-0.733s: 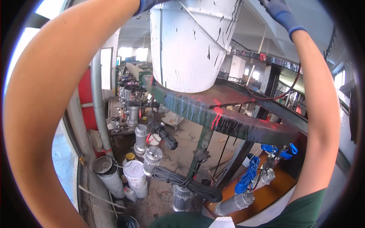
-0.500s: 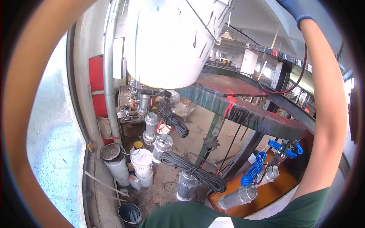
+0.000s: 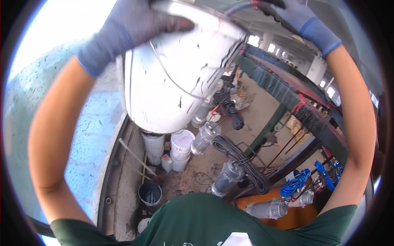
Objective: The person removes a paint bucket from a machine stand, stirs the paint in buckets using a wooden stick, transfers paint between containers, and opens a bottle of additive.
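Note:
Up high in front of me is a white bucket (image 3: 164, 90) with dark drips and a thin wire handle on its side. My left hand (image 3: 133, 26), in a blue-grey glove with a dark palm, clasps its upper rim, thumb lying against the wall. The inside of the bucket cannot be seen. At the upper right my gloved right hand (image 3: 293, 16) is closed around a dark and reddish hose (image 3: 240, 7) that arches by the rim. The top edge cuts off part of both hands, and motion blurs them.
Below stand white pails (image 3: 180, 145), a dark bucket (image 3: 150, 194) and grey motor-like units (image 3: 227, 178) with coiled black cable (image 3: 242, 158). A paint-streaked green frame (image 3: 287, 92) runs along the right, above blue cable coils (image 3: 295, 183). A spattered bluish panel (image 3: 88, 139) is at left.
My left hand has come into view on the bucket rim. The right hand has moved left and lower in view. The view has shifted, and the bucket shows lower and tilted.

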Demonstrator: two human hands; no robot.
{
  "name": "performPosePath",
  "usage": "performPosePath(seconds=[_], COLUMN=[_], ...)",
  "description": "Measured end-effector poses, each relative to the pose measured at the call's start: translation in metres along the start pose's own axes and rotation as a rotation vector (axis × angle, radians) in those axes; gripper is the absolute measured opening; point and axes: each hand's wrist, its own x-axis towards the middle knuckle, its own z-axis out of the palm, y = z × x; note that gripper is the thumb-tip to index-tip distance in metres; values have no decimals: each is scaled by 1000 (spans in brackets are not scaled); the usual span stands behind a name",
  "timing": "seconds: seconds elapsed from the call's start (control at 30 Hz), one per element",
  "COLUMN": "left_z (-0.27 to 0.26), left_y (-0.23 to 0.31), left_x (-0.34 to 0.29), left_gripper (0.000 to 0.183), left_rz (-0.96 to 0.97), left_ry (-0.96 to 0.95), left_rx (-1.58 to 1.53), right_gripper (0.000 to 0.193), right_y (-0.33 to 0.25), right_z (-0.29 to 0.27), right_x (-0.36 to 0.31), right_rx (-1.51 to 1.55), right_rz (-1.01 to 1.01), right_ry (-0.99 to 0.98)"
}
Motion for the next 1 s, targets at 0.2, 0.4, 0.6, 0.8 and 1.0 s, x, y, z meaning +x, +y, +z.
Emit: performPosePath(seconds=[0.2, 0.4, 0.6, 0.8, 1.0], left_z=[68, 117, 140, 167, 182], left_y=[-49, -52, -45, -37, -33], left_x=[-135, -229, -276, -302, -317], left_gripper=[61, 54, 45, 47, 48], left_rz=[175, 81, 13, -6, -47], left_ry=[83, 26, -67, -87, -71], left_rx=[196, 113, 59, -5, -77], right_gripper=[22, 22, 35, 38, 18], right_y=[-44, -66, -74, -67, -65], right_z=[116, 190, 210, 214, 219], right_x=[-41, -80, -97, -115, -136], right_rx=[-2, 151, 180, 174, 181], right_rz=[-276, -392, -443, -436, -510], right_ry=[-149, -251, -406, -464, -444])
